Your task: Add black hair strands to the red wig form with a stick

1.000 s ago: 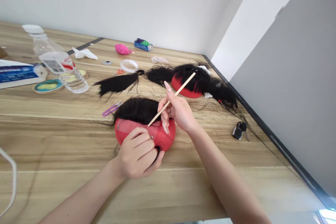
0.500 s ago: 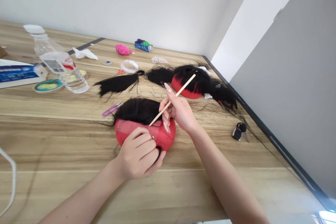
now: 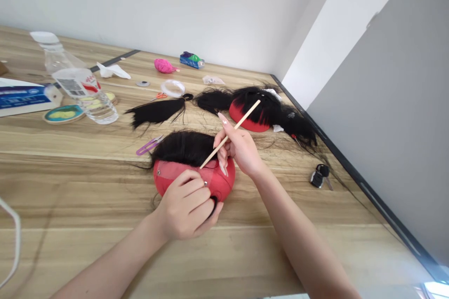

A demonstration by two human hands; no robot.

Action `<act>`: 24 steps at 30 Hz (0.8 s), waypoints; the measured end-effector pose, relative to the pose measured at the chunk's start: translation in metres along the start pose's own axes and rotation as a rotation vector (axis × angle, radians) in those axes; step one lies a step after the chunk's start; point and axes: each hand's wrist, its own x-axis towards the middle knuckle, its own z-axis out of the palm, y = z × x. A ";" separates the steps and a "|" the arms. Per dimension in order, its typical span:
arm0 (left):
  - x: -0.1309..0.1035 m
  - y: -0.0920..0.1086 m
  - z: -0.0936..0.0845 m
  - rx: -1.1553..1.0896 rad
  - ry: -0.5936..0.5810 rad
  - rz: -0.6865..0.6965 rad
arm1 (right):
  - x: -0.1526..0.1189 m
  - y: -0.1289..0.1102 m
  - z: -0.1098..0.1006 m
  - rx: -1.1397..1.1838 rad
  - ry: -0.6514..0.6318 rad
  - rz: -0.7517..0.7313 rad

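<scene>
A red dome-shaped form sits on the wooden table, with black hair over its far side and a sheer mesh strip pinned across it. My left hand is closed against the near side of the form, a small lock of black hair looped out between its fingers. My right hand grips a thin wooden stick like a pen. The stick slants down to the left, its tip at the mesh just above my left fingers; any hook at the tip is too small to make out.
Purple thread snips lie left of the form. Beyond are a tied black hair bundle and a second red form with hair. A water bottle stands at left; keys lie at right.
Both hands stay almost where they were. The stick and right fingers have shifted very slightly; the same lock remains between my left fingers.
</scene>
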 end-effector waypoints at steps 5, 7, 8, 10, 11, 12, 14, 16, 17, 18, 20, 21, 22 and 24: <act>0.001 0.000 0.000 0.001 0.000 -0.002 | -0.001 -0.001 0.002 -0.014 0.014 0.011; 0.000 0.000 0.000 0.004 -0.003 0.003 | -0.001 -0.001 0.002 -0.015 0.020 0.004; 0.000 0.000 0.001 0.005 -0.004 0.006 | -0.001 0.000 0.002 -0.010 0.022 -0.001; 0.000 0.001 0.001 0.007 -0.007 0.006 | -0.001 0.000 0.002 0.003 0.024 -0.010; 0.001 0.001 0.001 0.010 -0.009 0.005 | -0.001 0.001 0.002 0.008 0.024 -0.014; 0.001 0.001 0.001 0.015 -0.011 0.005 | 0.000 0.001 0.002 0.009 0.024 -0.017; 0.001 0.001 0.001 0.030 -0.018 0.006 | 0.000 0.002 0.002 0.003 0.027 -0.019; 0.002 0.002 0.001 0.043 -0.027 0.006 | 0.000 0.002 0.002 -0.007 0.036 -0.019; 0.002 0.002 0.001 0.048 -0.032 0.005 | 0.000 0.003 0.002 -0.012 0.042 -0.018; 0.002 0.002 0.001 0.053 -0.037 0.002 | 0.000 0.003 0.002 -0.017 0.050 -0.017; 0.002 0.002 0.001 0.059 -0.043 -0.001 | 0.000 0.003 0.002 -0.022 0.068 -0.014; 0.002 0.002 0.002 0.061 -0.045 -0.001 | 0.000 0.003 0.002 -0.023 0.077 -0.013; 0.003 0.002 0.002 0.062 -0.046 -0.001 | 0.000 0.003 0.003 -0.021 0.082 -0.013; 0.003 0.002 0.002 0.065 -0.049 -0.001 | 0.000 0.002 0.003 -0.018 0.088 -0.013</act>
